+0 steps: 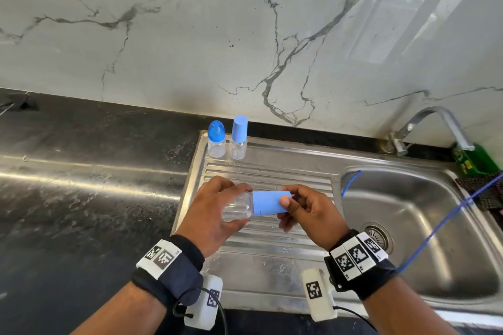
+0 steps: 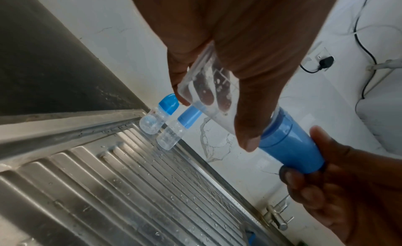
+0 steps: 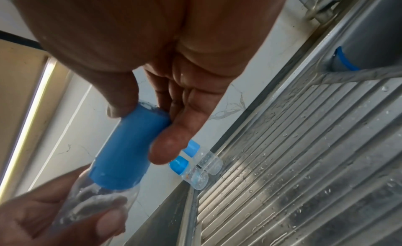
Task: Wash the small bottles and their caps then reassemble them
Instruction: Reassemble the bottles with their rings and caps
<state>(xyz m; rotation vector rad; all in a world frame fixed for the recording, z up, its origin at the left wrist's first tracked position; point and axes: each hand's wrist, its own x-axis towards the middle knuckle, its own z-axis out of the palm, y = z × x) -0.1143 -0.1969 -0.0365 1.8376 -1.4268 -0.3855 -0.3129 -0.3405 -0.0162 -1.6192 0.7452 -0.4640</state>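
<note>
Domestic kitchen. Indicated by: stainless steel sink [image 1: 424, 228] with ribbed drainboard [image 1: 272, 179] set into a dark stone countertop [image 1: 89, 198]; chrome tap [image 1: 432, 128] mounted at the back; white veined marble-look splashback [image 1: 245, 35]; wall socket with plug [image 2: 324, 63] seen nearby.

Head view looks down on the draining board [image 1: 272, 171] from above; both wrist views sit close under the palms, facing the wall, sharing two standing bottles [image 2: 161, 127].

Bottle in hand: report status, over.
Left hand holds clear bottle; right hand pinches its blue cap. Two capped bottles upright on drainboard. Nothing in the way.
</note>
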